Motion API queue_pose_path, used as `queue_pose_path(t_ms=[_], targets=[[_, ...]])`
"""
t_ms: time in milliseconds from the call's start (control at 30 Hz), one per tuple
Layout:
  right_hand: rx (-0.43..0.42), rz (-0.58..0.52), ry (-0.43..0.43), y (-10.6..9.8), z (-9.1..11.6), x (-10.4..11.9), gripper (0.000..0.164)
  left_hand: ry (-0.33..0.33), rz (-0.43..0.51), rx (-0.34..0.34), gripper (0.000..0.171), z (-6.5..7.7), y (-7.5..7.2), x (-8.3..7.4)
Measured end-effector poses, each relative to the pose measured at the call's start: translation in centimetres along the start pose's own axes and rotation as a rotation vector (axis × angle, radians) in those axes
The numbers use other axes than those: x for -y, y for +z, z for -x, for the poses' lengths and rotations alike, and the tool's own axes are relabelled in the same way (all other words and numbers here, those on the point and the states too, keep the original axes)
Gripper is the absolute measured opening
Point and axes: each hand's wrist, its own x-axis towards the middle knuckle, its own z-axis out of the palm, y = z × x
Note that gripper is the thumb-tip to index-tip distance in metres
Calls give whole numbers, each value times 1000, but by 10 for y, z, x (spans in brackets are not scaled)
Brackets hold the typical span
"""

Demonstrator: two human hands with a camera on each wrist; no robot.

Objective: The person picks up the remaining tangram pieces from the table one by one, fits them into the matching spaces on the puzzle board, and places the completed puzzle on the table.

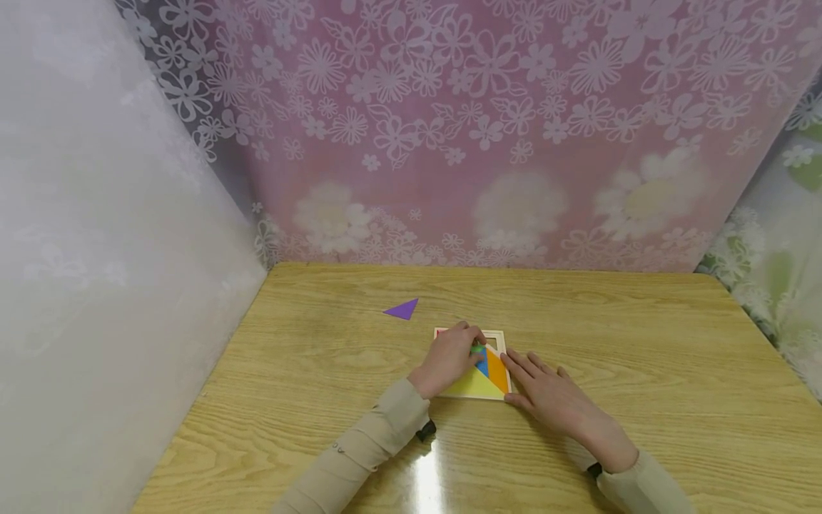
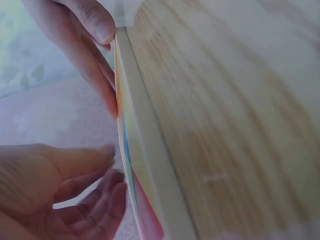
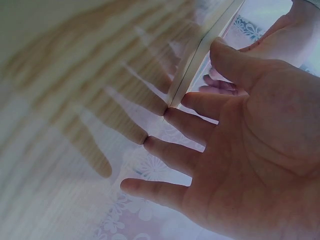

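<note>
A tangram tray with a pale rim (image 1: 475,397) lies flat on the table. In it are a yellow triangle (image 1: 472,387), an orange piece (image 1: 497,371), a blue piece (image 1: 483,365), a bit of green (image 1: 477,349) and a pink piece (image 2: 147,215). Over its upper part is my left hand (image 1: 449,360), fingers loosely bent, tips at the pieces; nothing shows between thumb and fingers. My right hand (image 1: 559,403) lies along the tray's right side, fingers straight and spread, thumb and index touching the rim. The left hand hides much of the inside.
A purple triangle (image 1: 404,310) lies on the wooden table (image 1: 308,400), beyond the tray and to its left. A pink flowered curtain (image 1: 424,178) hangs behind the table's back edge. A white surface (image 1: 115,235) borders the left side.
</note>
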Motion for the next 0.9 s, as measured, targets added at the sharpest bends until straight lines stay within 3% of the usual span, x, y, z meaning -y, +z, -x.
queue_pose_path(t_ms=[267,533,700,900], targets=[[10,2,11,-2,-1,0,63,10,51,-150,7,-2,-9,7],[16,3,20,-1,-1,0,64,-53,125,-203,8,-4,-18,18],[23,5,26,-1,-1,0,64,-84,174,-228,9,-7,-27,34],[31,-1,23,-2,0,0,65,-133,149,-282,9,-11,-37,61]])
